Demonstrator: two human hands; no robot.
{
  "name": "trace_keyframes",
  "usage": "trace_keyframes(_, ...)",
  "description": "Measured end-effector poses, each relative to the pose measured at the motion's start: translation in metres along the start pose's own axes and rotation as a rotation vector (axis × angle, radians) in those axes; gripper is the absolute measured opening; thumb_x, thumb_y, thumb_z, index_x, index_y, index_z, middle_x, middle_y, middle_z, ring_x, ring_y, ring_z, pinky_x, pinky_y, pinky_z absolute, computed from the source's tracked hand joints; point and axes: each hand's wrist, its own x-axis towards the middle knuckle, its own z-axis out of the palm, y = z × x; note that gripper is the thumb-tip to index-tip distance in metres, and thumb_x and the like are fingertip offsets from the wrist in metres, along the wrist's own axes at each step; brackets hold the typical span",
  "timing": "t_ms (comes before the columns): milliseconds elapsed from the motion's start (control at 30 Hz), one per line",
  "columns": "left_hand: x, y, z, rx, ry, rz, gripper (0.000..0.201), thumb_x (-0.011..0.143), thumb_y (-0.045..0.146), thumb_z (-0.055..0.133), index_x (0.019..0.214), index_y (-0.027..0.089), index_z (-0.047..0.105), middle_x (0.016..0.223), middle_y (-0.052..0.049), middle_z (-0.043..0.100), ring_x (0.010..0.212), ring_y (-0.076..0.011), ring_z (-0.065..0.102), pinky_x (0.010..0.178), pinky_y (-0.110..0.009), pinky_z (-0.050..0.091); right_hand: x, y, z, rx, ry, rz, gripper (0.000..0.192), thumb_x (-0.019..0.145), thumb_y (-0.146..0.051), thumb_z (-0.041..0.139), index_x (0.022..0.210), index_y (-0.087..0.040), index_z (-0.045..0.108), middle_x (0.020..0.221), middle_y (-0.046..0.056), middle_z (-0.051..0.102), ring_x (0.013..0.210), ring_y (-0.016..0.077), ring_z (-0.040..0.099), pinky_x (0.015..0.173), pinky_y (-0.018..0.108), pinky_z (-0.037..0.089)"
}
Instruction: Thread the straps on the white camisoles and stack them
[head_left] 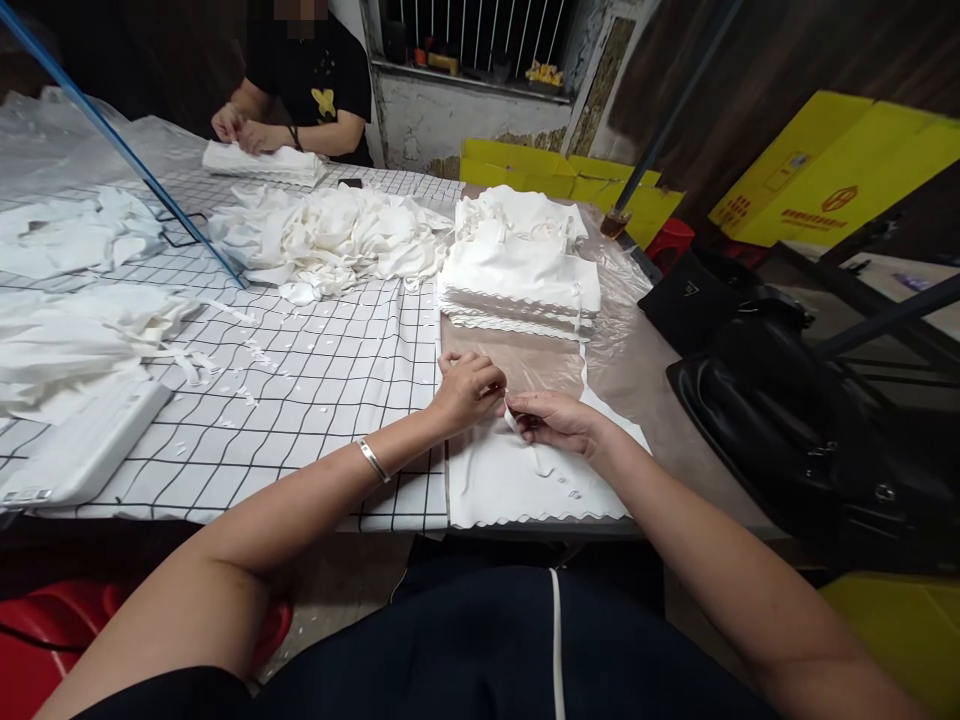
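Observation:
My left hand (466, 388) and my right hand (553, 420) meet over a flat white cloth bag (517, 480) with a scalloped edge, lying at the table's near edge. Both hands pinch a thin white drawstring (511, 415) between their fingertips. A silver bracelet (373, 460) sits on my left wrist. Just beyond the hands stands a neat stack of similar white bags (521, 275).
A loose heap of white bags (337, 240) lies mid-table on a grid-patterned cover (315, 400). More white cloth (67, 340) is at the left. A person in black (307, 90) works at the far side. Black bags (795, 420) and yellow boxes (832, 170) stand to the right.

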Motion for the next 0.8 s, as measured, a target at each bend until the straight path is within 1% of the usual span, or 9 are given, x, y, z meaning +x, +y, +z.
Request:
trace_keyframes(100, 0.001, -0.001, -0.001, -0.023, 0.013, -0.031, 0.009, 0.083, 0.016, 0.053, 0.08, 0.019, 0.061, 0.083, -0.002, 0.067, 0.087, -0.0203, 0.054, 0.086, -0.04, 0.021, -0.005, -0.002, 0.0, 0.047, 0.036, -0.065, 0.018, 0.079, -0.023, 0.08, 0.076, -0.014, 0.064, 0.074, 0.004, 0.065, 0.068, 0.0131, 0.059, 0.061, 0.02, 0.049)
trace_keyframes(167, 0.002, -0.002, -0.001, -0.047, 0.013, -0.061, 0.009, 0.082, 0.015, 0.052, 0.08, 0.019, 0.059, 0.082, -0.002, 0.067, 0.086, -0.02, 0.054, 0.085, -0.04, 0.022, -0.01, -0.002, 0.0, 0.078, 0.041, -0.054, 0.015, 0.081, -0.019, 0.078, 0.078, -0.014, 0.064, 0.079, 0.006, 0.068, 0.072, 0.0148, 0.063, 0.069, 0.023, 0.053)
trace_keyframes(300, 0.005, -0.008, 0.002, -0.079, 0.005, -0.118, 0.007, 0.081, 0.014, 0.051, 0.079, 0.019, 0.057, 0.08, 0.0, 0.068, 0.085, -0.0203, 0.055, 0.085, -0.04, 0.022, -0.02, 0.0, -0.004, 0.032, 0.02, -0.015, 0.005, 0.087, -0.017, 0.07, 0.088, -0.012, 0.069, 0.075, 0.007, 0.069, 0.069, 0.0132, 0.064, 0.066, 0.02, 0.052)
trace_keyframes(433, 0.009, -0.02, 0.003, -0.031, -0.032, -0.268, 0.01, 0.079, 0.011, 0.051, 0.078, 0.019, 0.058, 0.079, -0.003, 0.067, 0.09, -0.0246, 0.055, 0.085, -0.044, 0.024, -0.034, 0.006, -0.009, -0.031, -0.055, -0.009, 0.016, 0.085, -0.027, 0.075, 0.087, -0.011, 0.07, 0.075, 0.008, 0.069, 0.072, 0.0151, 0.066, 0.068, 0.021, 0.053)
trace_keyframes(500, 0.008, -0.02, 0.0, 0.036, -0.043, -0.329, 0.013, 0.078, 0.01, 0.051, 0.08, 0.019, 0.06, 0.086, -0.006, 0.067, 0.097, -0.0287, 0.054, 0.087, -0.047, 0.025, -0.039, 0.008, -0.01, -0.037, -0.072, -0.02, 0.023, 0.083, -0.032, 0.078, 0.086, -0.011, 0.07, 0.076, 0.008, 0.069, 0.072, 0.0161, 0.066, 0.071, 0.024, 0.054)
trace_keyframes(567, 0.005, -0.013, -0.004, 0.062, -0.078, -0.25, 0.023, 0.076, 0.01, 0.054, 0.094, 0.02, 0.064, 0.105, -0.009, 0.065, 0.108, -0.032, 0.05, 0.092, -0.051, 0.024, -0.041, 0.009, -0.01, -0.037, -0.051, -0.043, 0.025, 0.083, -0.035, 0.078, 0.087, -0.012, 0.07, 0.077, 0.009, 0.07, 0.073, 0.0166, 0.067, 0.072, 0.026, 0.054)
trace_keyframes(667, -0.002, 0.007, -0.008, -0.018, -0.192, 0.053, 0.043, 0.078, 0.018, 0.061, 0.12, 0.026, 0.061, 0.133, -0.008, 0.054, 0.121, -0.0328, 0.043, 0.101, -0.053, 0.021, -0.038, 0.007, -0.008, -0.04, -0.004, -0.097, 0.026, 0.086, -0.037, 0.075, 0.087, -0.012, 0.07, 0.079, 0.009, 0.07, 0.074, 0.0171, 0.067, 0.074, 0.028, 0.054)
trace_keyframes(733, -0.002, 0.018, -0.009, -0.052, -0.213, 0.171, 0.029, 0.084, 0.026, 0.062, 0.113, 0.028, 0.067, 0.132, -0.005, 0.057, 0.122, -0.0318, 0.043, 0.104, -0.055, 0.016, -0.036, 0.004, -0.007, -0.05, 0.009, -0.133, 0.029, 0.083, -0.04, 0.077, 0.086, -0.012, 0.07, 0.08, 0.009, 0.071, 0.075, 0.018, 0.067, 0.075, 0.029, 0.054)
trace_keyframes(800, 0.003, 0.021, -0.01, -0.045, -0.159, 0.164, 0.015, 0.088, 0.027, 0.06, 0.094, 0.027, 0.073, 0.119, -0.004, 0.065, 0.118, -0.0298, 0.046, 0.104, -0.055, 0.014, -0.037, 0.002, -0.008, -0.08, 0.001, -0.157, 0.037, 0.075, -0.047, 0.082, 0.085, -0.013, 0.071, 0.081, 0.009, 0.071, 0.077, 0.0192, 0.067, 0.076, 0.029, 0.052)
